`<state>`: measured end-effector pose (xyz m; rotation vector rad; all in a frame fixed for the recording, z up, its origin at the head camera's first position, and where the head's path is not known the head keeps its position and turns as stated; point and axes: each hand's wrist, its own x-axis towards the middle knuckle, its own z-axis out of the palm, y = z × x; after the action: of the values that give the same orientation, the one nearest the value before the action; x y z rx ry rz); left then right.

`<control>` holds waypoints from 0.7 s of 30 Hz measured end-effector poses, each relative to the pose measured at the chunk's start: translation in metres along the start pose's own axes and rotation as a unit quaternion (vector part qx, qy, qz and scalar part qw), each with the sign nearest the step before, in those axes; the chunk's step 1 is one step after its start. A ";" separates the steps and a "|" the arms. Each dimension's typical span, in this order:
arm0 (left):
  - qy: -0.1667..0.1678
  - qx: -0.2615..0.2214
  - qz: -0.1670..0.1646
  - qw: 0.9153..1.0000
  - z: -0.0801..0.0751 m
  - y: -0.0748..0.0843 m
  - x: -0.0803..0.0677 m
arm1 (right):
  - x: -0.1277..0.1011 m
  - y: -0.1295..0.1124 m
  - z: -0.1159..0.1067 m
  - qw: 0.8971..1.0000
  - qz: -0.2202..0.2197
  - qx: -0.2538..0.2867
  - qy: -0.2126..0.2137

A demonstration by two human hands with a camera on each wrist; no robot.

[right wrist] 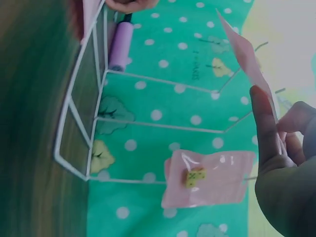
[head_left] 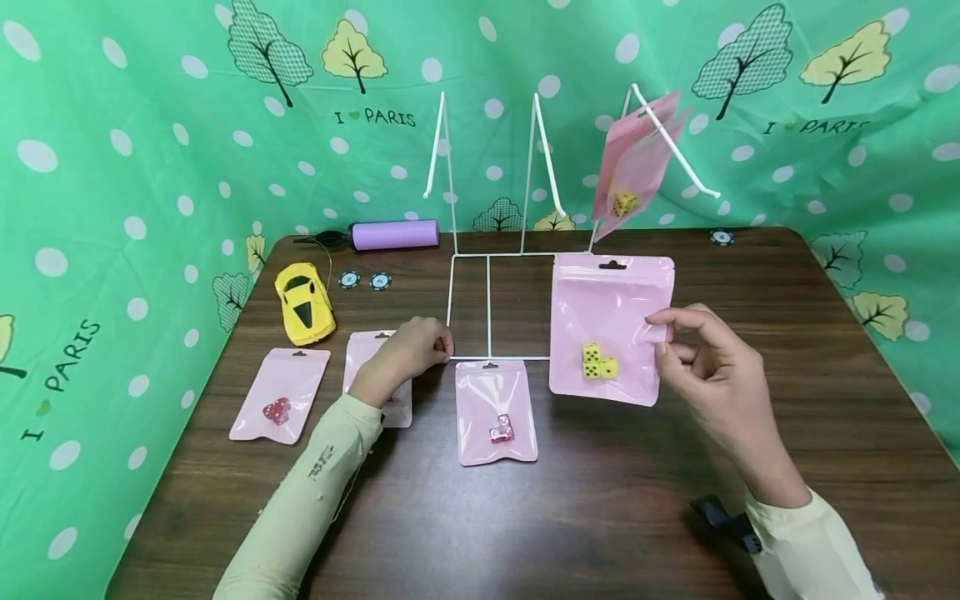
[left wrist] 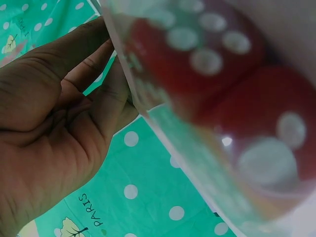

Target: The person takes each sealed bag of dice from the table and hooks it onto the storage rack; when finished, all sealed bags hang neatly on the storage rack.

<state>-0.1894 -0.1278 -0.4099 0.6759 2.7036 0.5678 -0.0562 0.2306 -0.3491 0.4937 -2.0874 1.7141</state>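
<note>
Head view, and the right hand (head_left: pixel 708 367) is up off the table (head_left: pixel 637 500), thumb and forefinger pinching the right edge of a pink pouch (head_left: pixel 611 329) that hangs upright from that pinch, the other fingers curled loosely behind. Two yellow dice (head_left: pixel 599 362) sit low inside the pouch, just left of the pinching fingertips and a little below them. Beyond the fingers stands the white wire rack (head_left: pixel 517 250), and on its rightmost peg hangs another pink pouch with a yellow die (head_left: pixel 633 162), up and away from the fingertips.

Over on the other side, the left hand (head_left: pixel 408 354) rests knuckles-up at the near left corner of the rack's base, fingers curled down onto a third pouch (head_left: pixel 367 350) that lies flat under it. Whether they actually pinch that pouch, the head view does not settle. The left wrist view shows the fingers (left wrist: pixel 94 74) lying together against a clear pouch edge, with red dice (left wrist: pixel 222 84) blurred and huge right beside them.

Left of that hand lies a pouch with red dice (head_left: pixel 279 407); to the right of its fingers lies a pouch with pink dice (head_left: pixel 497 414). Farther back sit a yellow toy car (head_left: pixel 303 304) and a purple cylinder (head_left: pixel 395 235).
</note>
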 end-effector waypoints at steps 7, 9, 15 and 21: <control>0.001 0.002 -0.001 1.000 0.000 0.000 -0.001 | 0.015 -0.012 0.013 0.994 -0.057 0.089 -0.001; 0.002 0.001 0.000 1.000 0.000 0.000 0.000 | 0.019 -0.016 0.016 0.994 -0.071 0.081 0.000; 0.004 0.000 0.005 1.000 0.000 0.000 0.000 | 0.030 -0.023 0.024 0.993 -0.094 0.064 0.000; 0.003 -0.001 0.000 1.000 0.000 0.001 -0.001 | 0.039 -0.026 0.031 0.995 -0.085 0.050 -0.001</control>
<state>-0.1879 -0.1279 -0.4093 0.6754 2.7083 0.5740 -0.0785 0.1949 -0.3128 0.6815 -1.9067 1.7258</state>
